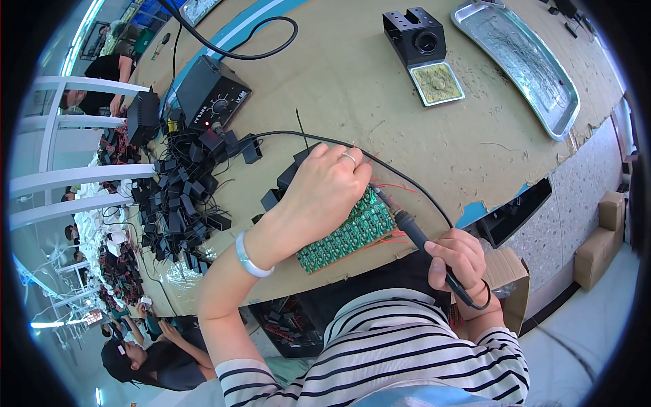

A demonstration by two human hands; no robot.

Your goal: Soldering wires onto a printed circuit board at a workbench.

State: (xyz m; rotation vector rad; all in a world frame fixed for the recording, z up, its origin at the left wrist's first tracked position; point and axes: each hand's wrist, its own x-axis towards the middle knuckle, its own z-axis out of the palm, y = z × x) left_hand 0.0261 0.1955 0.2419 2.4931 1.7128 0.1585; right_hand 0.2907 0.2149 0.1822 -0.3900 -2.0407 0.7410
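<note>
My right hand (458, 258) is wrapped round the dark handle of a soldering iron (411, 228). The iron's metal tip points up and left, reaching the top right edge of a green circuit board (339, 239). Several small soldered units cover the board, and thin red wires (395, 187) stick out along its far and right edges. Over the board's far part lies my left hand (329, 183), its fingers curled together near the iron's tip. Whatever those fingers pinch is hidden beneath them. Black box-shaped housings (288, 178) sit just left of that hand.
A heap of black housings with leads (180, 210) lies left. Behind it stands a soldering station (211, 95), its cable (400, 173) running to the iron. Far off are an iron stand (415, 37), a yellowish cleaning pad (437, 83) and a metal tray (519, 64). Other people (159, 353) sit left.
</note>
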